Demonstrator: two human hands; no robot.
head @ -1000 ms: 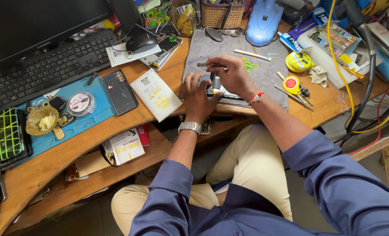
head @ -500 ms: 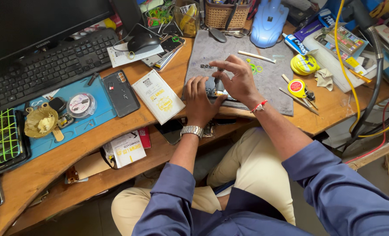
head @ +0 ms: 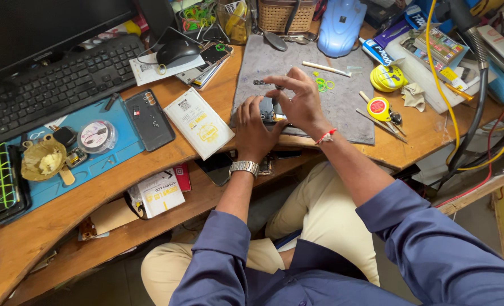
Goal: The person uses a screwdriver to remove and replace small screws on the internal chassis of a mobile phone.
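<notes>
Small dark phone (head: 270, 111) (partly hidden), flat on the grey mat (head: 342, 113), near its front edge.

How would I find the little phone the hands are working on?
Look at the grey mat in the middle of the wooden desk. Near its front edge the left hand and right hand meet around a small dark phone. Unlike the other dark phone on the blue mat, it is held.

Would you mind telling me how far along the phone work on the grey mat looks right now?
Done: the dark phone lies on the grey mat. In hand: the left hand steadies it while the right hand pinches something small above it. Left: the thin white stick and green rings lie unused nearby.
</notes>
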